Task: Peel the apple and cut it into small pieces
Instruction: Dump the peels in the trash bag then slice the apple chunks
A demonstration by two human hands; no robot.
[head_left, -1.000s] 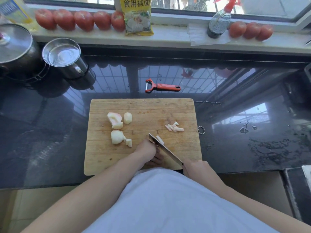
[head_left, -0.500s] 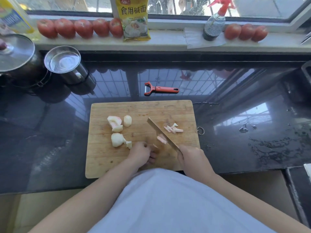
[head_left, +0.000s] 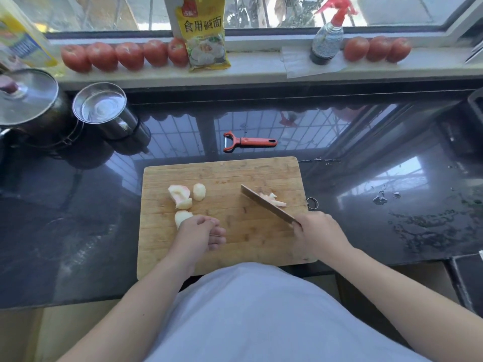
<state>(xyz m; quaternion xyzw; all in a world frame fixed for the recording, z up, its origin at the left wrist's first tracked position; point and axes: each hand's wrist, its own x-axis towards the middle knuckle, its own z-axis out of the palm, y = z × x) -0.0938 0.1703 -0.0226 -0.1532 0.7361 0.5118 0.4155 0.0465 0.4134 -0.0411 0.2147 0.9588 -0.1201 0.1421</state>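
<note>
Cutting step: knife [head_left: 269, 206] is being held in the closed right grip [head_left: 317, 232], blade beside cut slices [head_left: 274, 200]. Left grip [head_left: 197, 231] is being curled, possibly onto an apple chunk [head_left: 181, 216] just ahead. Next: chunk brought under blade.

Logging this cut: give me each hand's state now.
Left hand: over an apple chunk; whether it grips cannot be told.
Right hand: holding the knife.

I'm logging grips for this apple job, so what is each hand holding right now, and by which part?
The right hand grips the knife by its handle. The left hand rests by an apple piece; whether it grips cannot be told.
</note>
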